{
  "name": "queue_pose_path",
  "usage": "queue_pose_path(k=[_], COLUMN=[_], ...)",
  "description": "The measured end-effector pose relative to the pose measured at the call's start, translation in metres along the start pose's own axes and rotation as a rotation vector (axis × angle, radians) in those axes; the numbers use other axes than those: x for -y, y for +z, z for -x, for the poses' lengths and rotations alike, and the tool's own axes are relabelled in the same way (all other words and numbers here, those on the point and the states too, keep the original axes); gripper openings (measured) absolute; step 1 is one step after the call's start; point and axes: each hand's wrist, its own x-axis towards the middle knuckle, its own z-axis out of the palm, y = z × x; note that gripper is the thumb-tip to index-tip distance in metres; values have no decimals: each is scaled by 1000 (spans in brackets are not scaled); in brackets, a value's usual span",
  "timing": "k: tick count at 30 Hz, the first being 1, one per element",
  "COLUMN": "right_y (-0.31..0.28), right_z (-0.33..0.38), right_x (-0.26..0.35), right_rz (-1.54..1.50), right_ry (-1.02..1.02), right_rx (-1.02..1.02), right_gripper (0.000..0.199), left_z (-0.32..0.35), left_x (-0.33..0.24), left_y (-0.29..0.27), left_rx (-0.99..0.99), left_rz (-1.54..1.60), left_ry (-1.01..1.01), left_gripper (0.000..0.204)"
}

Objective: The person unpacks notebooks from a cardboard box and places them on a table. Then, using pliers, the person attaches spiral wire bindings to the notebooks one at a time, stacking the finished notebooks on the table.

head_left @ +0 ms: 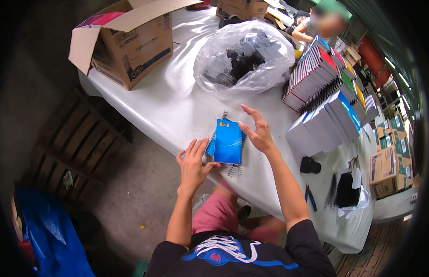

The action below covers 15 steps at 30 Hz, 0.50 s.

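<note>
Blue spiral notebook [228,141]: glossy blue cover facing up, lying flat on the white table sheet near the table's front edge, long axis roughly 12-to-6. Wire coil runs along its right edge and sticks out past the cover at 12 and at 6. It sits on top of at least one more blue notebook, whose edge peeks out at 9. Cover closed, small printed mark near the top.

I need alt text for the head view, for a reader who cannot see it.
Two bare hands, left hand and right hand, touch a blue spiral notebook on a white table. Stacked notebooks and a plastic bag lie beyond.
</note>
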Motion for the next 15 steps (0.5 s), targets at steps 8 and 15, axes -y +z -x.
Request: queue_pose_path(k=[8,15], right_y=[15,19], right_z=[31,35], right_x=[-33,-29], right_rz=[-191,-105], right_ry=[205,200], right_rx=[54,30], right_gripper=[64,54], left_z=[-15,-14], left_x=[13,15], left_y=[3,2], left_rx=[70,62], left_rz=[114,134], left_ry=[18,44], left_gripper=[40,40])
